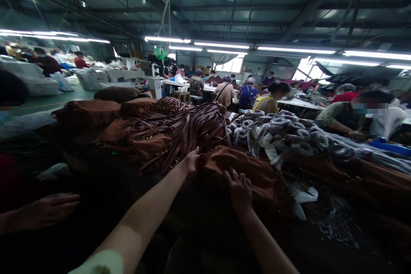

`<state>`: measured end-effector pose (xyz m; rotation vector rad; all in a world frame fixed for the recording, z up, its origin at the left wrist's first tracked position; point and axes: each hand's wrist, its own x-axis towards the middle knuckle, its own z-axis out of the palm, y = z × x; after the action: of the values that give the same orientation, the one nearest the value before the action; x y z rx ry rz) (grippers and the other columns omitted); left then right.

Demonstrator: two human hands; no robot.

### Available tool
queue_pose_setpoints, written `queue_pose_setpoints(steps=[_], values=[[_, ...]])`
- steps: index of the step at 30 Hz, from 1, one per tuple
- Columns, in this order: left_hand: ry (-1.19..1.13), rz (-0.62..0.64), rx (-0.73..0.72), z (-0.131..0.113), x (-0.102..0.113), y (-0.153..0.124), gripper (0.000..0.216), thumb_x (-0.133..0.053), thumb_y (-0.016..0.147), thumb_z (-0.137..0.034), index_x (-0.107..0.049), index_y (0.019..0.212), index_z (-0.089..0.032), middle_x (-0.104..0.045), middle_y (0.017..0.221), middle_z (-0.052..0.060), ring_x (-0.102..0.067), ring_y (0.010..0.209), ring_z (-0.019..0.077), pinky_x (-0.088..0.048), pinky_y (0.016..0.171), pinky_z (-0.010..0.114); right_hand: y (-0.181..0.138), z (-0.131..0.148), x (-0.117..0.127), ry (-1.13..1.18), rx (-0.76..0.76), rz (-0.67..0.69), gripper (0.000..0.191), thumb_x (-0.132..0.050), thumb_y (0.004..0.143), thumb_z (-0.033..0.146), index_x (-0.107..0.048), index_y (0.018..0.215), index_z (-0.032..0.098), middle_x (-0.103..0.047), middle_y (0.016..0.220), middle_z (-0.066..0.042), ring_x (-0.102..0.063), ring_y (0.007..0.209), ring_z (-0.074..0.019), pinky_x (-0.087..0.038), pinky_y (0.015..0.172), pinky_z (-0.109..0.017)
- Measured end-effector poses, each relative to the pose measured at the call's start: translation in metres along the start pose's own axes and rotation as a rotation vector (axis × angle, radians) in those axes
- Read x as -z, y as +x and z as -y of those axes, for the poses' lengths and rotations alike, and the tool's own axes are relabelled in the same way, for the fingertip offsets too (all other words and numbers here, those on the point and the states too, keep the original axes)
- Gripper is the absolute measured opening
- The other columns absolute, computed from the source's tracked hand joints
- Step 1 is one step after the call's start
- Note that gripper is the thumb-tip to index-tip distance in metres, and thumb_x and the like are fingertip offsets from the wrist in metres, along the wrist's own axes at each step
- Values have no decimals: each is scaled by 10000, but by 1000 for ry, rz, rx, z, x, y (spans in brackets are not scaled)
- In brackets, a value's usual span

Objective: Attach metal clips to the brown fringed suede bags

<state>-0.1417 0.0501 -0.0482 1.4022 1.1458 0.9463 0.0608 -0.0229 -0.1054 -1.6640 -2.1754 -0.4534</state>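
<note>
A brown fringed bag (pixel 245 160) lies on the dark worktable in front of me. At its left end my left hand (pixel 192 162) is closed on the edge, with part of the fingers hidden. My right hand (pixel 240 188) rests on the bag's front, fingers spread and slightly bent, holding nothing. Just beyond my left hand, a heap of dark brown straps (pixel 195 126) reaches up to the bag. To the right of the bag are several wrapped rolls (pixel 290 130) in clear plastic.
More brown bags (pixel 91 113) are stacked at the left. A co-worker's hand (pixel 54 209) lies at the lower left. Scraps of white paper (pixel 303 199) and small plastic-wrapped pieces (pixel 338 222) are at the right. Across the table, another person (pixel 340 113) leans over; several people sit farther back.
</note>
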Motion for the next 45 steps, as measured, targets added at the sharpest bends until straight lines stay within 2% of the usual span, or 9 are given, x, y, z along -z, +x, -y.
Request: queue_pose_setpoints(steps=[3,5,10,14,20,25,33,39,45], values=[[-88,72,144,13,3,9,441,-573,789,-548,-634,930,-134,-698,862,77,-656,862,225,-507,757,324,-1,3,-5,39,59,46,572,-408,828,38,-471,1329,306,-485,1363,-92,-491,1096,-312,-407,846,-486],[16,-109,130,15,-2,14,466,-736,667,-417,-607,1009,-126,-691,933,84,-636,922,233,-493,802,316,-4,-7,5,116,126,62,602,-473,793,53,-450,1346,291,-477,1371,-83,-473,1133,-293,-400,897,-461],[497,-632,-360,11,-27,-1,517,-701,696,-217,-532,1180,-146,-536,1254,114,-448,1219,246,-346,1039,381,-35,-73,35,378,89,-14,587,-621,753,314,-462,1317,276,-515,1317,-59,-448,1196,-266,-395,975,-444],[642,-350,-658,14,-61,-29,273,-643,774,-234,-619,1045,-217,-587,1171,42,-477,1168,194,-350,1043,352,-64,-122,38,425,-272,-127,404,-524,821,472,-593,1125,216,-629,1092,-75,-570,1027,-246,-455,899,-417],[862,34,-654,33,-101,-29,412,-760,645,-232,-654,1043,-219,-627,1118,35,-508,1108,216,-347,1019,369,-69,-126,35,331,-6,-2,480,-645,746,379,-574,1205,257,-520,1295,-59,-481,1161,-279,-435,946,-438],[923,7,-606,37,-107,-24,348,-670,689,-120,-662,1024,-214,-644,1081,24,-528,1068,190,-359,995,325,-63,-127,34,388,83,-40,255,-516,866,320,-654,1069,252,-618,1164,-35,-539,1058,-232,-461,923,-409],[910,-99,-658,18,-141,-54,540,-715,681,-329,-578,1191,-221,-581,1196,51,-451,1162,226,-217,1104,390,-69,-107,41,535,106,-244,249,-452,920,299,-635,1079,240,-645,1052,-59,-552,1008,-223,-484,883,-391],[885,-29,-741,25,-160,-62,303,-543,857,-256,-627,1148,-241,-629,1145,33,-509,1081,188,-267,1055,383,-88,-92,32,719,212,-311,165,-569,862,293,-653,989,231,-656,980,-56,-588,916,-199,-518,793,-352],[689,-161,-808,45,-158,-78,251,-496,904,-262,-677,1077,-256,-669,1072,44,-513,1062,193,-355,971,384,-85,-134,35,676,-157,-498,235,-507,883,360,-664,949,197,-655,988,-74,-583,943,-200,-462,853,-351]])
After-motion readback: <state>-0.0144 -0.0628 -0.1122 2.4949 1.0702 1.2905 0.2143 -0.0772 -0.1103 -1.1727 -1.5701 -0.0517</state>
